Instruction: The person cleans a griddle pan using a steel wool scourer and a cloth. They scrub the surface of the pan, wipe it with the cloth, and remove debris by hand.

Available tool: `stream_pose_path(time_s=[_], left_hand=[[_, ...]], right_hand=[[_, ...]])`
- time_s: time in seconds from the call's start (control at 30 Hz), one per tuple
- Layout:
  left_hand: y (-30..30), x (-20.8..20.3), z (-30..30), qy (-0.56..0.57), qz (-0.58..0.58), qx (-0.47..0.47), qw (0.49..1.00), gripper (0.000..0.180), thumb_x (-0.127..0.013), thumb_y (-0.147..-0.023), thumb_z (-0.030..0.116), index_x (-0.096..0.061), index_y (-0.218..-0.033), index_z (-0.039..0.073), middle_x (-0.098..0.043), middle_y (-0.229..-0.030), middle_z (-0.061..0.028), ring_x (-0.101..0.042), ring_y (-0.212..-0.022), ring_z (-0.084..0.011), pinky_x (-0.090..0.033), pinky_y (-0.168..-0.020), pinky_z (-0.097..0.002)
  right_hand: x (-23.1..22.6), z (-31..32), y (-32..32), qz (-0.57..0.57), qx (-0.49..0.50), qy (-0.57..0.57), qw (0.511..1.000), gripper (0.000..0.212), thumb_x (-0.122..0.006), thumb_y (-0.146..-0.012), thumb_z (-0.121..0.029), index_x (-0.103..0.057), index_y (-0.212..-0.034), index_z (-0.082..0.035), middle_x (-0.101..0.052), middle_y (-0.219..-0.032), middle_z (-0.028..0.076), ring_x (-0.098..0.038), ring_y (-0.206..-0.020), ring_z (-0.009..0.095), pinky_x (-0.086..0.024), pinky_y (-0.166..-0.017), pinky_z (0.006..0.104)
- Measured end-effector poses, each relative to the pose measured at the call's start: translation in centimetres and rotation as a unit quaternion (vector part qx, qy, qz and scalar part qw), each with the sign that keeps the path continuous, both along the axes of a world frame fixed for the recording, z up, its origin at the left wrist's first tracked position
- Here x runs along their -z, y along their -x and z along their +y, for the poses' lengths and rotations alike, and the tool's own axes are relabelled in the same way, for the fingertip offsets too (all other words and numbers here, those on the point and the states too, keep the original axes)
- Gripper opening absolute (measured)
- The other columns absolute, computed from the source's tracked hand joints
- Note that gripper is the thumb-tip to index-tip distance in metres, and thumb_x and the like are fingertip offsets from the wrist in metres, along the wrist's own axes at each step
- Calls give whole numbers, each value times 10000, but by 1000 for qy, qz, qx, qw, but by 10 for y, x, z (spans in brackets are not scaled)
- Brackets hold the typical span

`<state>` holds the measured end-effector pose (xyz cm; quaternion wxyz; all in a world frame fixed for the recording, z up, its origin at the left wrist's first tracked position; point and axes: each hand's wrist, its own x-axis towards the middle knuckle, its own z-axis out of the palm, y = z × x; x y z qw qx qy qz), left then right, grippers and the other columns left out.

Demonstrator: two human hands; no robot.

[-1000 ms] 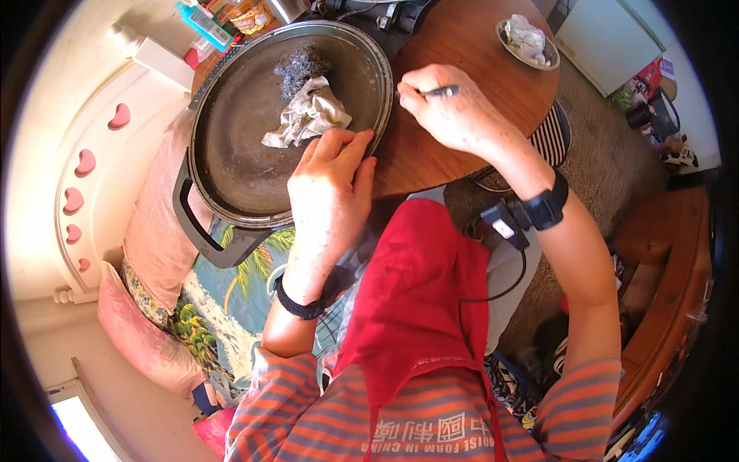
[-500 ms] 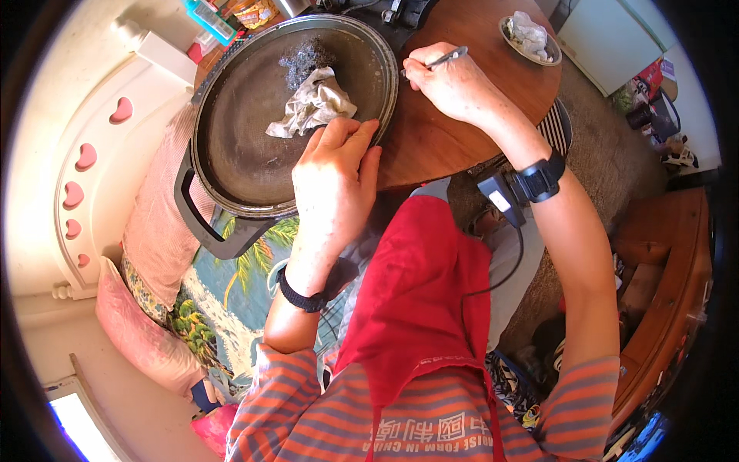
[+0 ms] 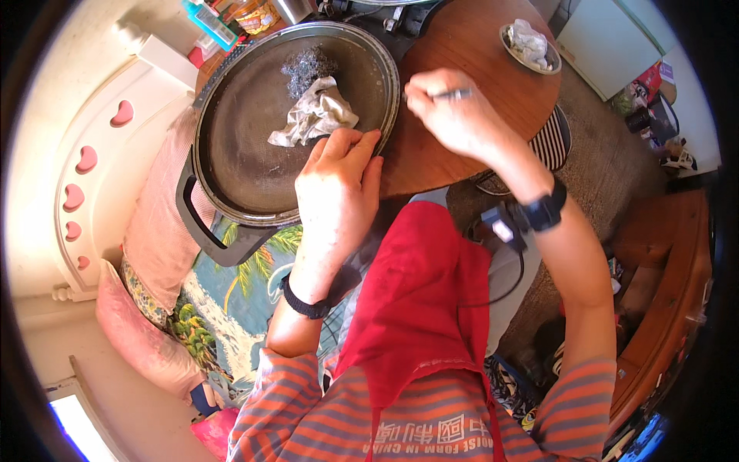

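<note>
A large round dark pan with a black side handle lies at the far left. Inside it are a crumpled, stained white cloth and a tangle of steel wool. My left hand is closed on the pan's near right rim, fingers over the edge and thumb to the right. Just right of the rim, above the tabletop, my right hand is closed round a slim grey tool. Its short end shows past my fingers; blur hides its exact kind. The tip points toward the pan rim.
The pan rests partly on a round brown wooden table. A small bowl with crumpled white material stands at the table's far right. Bottles and a jar crowd the far left. A bed with pillows lies to the left, a striped stool beneath the table.
My right hand, with the slim tool, has come slightly nearer and is blurred by motion. The pan, my left hand and the table sit a little lower in the picture.
</note>
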<state>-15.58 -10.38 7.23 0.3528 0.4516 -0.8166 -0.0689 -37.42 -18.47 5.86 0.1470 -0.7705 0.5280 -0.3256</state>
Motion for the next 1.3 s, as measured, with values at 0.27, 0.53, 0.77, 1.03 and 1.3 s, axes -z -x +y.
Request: stream_pose_path(time_s=[0.27,0.53,0.77,1.03,1.3], left_hand=[[1,1,-1,0,-3,3,1000,284,-710,-835,0,-733,-1118,9,-677,-989,-135,-671,-891,-332,-533,-797,-398],[-3,0,0,-2,-3,-9,1000,293,-713,-833,-7,-731,-1126,3,-675,-984,-136,-667,-883,-323,-530,-797,-389],[-2,-2,0,-24,-2,-8,1000,294,-706,-838,-21,-731,-1130,0,-677,-982,-133,-662,-875,-308,-525,-797,-373],[-1,-2,-1,-23,-6,-5,1000,303,-703,-827,-49,-733,-1125,-10,-673,-978,-136,-662,-876,-298,-525,-807,-364],[-1,1,-4,-12,0,3,1000,351,-738,-765,-23,-742,-1114,13,-648,-970,-91,-638,-852,-290,-536,-746,-390]], right_hand=[[-7,-12,-2,-10,40,5,999,266,-598,-945,-229,-625,-764,-36,-658,-773,214,-663,-749,443,-535,-667,520],[-2,7,-7,-58,-12,32,998,294,-605,-975,-250,-612,-786,-25,-645,-776,226,-653,-786,443,-517,-675,520],[-6,-59,-3,26,1,116,993,288,-568,-1003,-267,-650,-807,-73,-675,-776,170,-680,-771,391,-541,-682,491],[-7,-69,5,75,-9,120,990,207,-590,-976,-235,-641,-837,-90,-683,-762,123,-703,-781,343,-569,-696,453],[9,-91,15,-48,-157,138,977,246,-615,-972,-194,-618,-790,-28,-637,-683,192,-659,-697,401,-517,-653,483]])
